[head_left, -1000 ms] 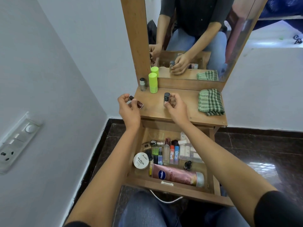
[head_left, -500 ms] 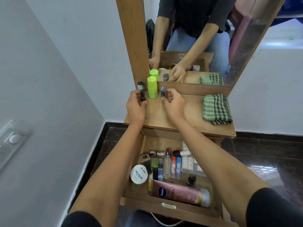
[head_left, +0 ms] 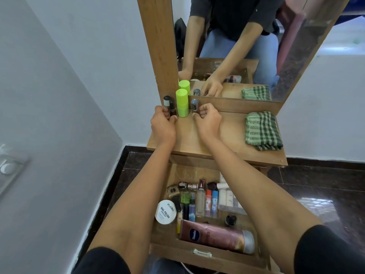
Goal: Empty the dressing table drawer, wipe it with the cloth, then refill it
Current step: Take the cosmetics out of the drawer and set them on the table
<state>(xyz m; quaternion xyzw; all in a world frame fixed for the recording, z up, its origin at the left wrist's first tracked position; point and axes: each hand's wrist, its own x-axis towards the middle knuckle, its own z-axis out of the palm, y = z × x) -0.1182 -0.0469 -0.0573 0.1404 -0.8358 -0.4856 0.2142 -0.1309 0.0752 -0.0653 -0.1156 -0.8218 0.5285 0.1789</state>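
The drawer (head_left: 173,252) is pulled open below the dressing table top (head_left: 223,143) and holds several cosmetics, among them a pink Vaseline tube (head_left: 215,237) and a white nail polish remover tub (head_left: 165,212). My left hand (head_left: 163,125) grips a small dark nail polish bottle (head_left: 173,110), set upright at the back left beside a silver-capped bottle (head_left: 166,100). My right hand (head_left: 209,120) has curled fingers pinching the base of a grey-capped bottle (head_left: 194,105) that stands on the top. A lime green container (head_left: 181,105) stands between the two hands. The folded green checked cloth (head_left: 262,131) lies at the right.
A mirror (head_left: 256,46) in a wooden frame rises behind the table top and reflects the hands. A white wall runs along the left with a switch plate (head_left: 7,171). The dark tiled floor (head_left: 316,184) surrounds the table.
Both hands have moved from the table's front to its back left, each with a small bottle, and have stood the bottles beside the green container.
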